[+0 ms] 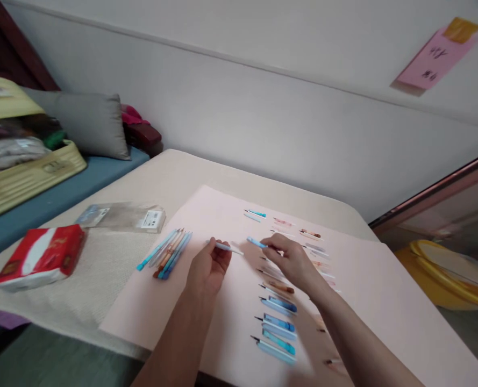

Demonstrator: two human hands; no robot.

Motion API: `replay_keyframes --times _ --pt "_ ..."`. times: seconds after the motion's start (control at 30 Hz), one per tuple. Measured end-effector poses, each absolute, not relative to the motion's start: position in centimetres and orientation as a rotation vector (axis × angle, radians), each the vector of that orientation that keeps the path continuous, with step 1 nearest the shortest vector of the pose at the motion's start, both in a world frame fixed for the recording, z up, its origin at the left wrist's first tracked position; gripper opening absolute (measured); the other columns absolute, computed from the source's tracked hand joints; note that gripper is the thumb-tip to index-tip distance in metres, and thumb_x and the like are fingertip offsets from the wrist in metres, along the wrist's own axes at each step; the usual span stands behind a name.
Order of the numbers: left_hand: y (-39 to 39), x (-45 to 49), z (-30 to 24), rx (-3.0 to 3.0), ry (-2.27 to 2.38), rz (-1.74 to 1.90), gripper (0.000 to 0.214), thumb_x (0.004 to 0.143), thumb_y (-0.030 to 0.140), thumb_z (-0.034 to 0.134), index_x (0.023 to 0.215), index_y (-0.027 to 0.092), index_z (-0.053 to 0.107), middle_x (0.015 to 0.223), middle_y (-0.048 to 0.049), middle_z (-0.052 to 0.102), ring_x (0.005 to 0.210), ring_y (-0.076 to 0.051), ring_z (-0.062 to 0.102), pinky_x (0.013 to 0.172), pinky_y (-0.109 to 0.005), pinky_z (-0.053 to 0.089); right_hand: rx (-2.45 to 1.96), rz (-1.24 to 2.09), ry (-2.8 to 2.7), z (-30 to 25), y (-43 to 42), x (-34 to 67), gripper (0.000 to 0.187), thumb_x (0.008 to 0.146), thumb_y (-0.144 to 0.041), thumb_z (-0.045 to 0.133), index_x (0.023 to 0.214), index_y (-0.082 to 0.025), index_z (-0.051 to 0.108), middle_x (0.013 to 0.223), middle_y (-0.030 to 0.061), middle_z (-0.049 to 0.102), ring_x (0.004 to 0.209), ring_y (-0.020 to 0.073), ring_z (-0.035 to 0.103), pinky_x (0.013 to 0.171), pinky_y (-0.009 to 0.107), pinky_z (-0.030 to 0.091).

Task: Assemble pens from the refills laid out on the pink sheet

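Observation:
My left hand [208, 263] pinches a slim pale pen [223, 246], whose thin whitish end points right. Just across from it, my right hand [290, 257] has its fingers closed on a light blue pen cap [256, 242]; the fingers hide part of it. The two pieces are apart. Left of my hands lies a bundle of assembled-looking pens [169, 252] in blue, brown and grey. Under and beside my right hand are rows of separate pen parts, among them a blue piece [279, 305], a teal piece [278, 342] and a brown piece [282, 287].
A pale pink sheet [134, 317] covers much of the table [198, 166]. To the left are a red tissue pack [41, 255] and a clear plastic package [126, 216]. A white wall [239, 107] stands behind, and a yellow tub [444, 274] is at right.

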State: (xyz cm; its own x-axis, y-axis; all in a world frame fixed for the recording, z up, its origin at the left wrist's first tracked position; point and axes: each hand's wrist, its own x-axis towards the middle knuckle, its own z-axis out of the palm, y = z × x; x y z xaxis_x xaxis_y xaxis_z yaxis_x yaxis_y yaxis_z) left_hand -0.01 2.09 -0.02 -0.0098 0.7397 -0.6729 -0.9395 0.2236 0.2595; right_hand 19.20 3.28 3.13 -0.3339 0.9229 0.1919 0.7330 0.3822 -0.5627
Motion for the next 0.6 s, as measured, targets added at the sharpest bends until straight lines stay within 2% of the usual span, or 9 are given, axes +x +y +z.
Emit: replay_keyframes --times 0.23,0.6 --pt "1.7 0.3 -0.1 -0.265 0.821 1.398 0.005 0.081 0.011 0.056 0.076 0.01 0.055 0.07 -0.0049 0.061 0.061 -0.013 0.063 0.052 -0.023 0.056 -1.313 0.532 -2.253 5.8 -1.3 18.4 0.02 0.083 -0.015 0.048 0.086 -0.022 0.067 0.069 0.0003 0.055 0.068 0.0139 0.053 0.063 0.026 0.04" --pt "1.3 0.9 -0.2 -0.117 0.792 1.438 0.004 0.079 0.013 0.06 0.076 0.011 0.057 0.073 -0.0061 0.061 0.065 -0.013 0.063 0.059 -0.025 0.056 -1.359 0.365 -2.345 4.6 -0.7 16.9 0.017 0.086 -0.017 0.047 0.08 -0.02 0.063 0.072 0.0012 0.052 0.069 0.014 0.05 0.062 0.026 0.038"
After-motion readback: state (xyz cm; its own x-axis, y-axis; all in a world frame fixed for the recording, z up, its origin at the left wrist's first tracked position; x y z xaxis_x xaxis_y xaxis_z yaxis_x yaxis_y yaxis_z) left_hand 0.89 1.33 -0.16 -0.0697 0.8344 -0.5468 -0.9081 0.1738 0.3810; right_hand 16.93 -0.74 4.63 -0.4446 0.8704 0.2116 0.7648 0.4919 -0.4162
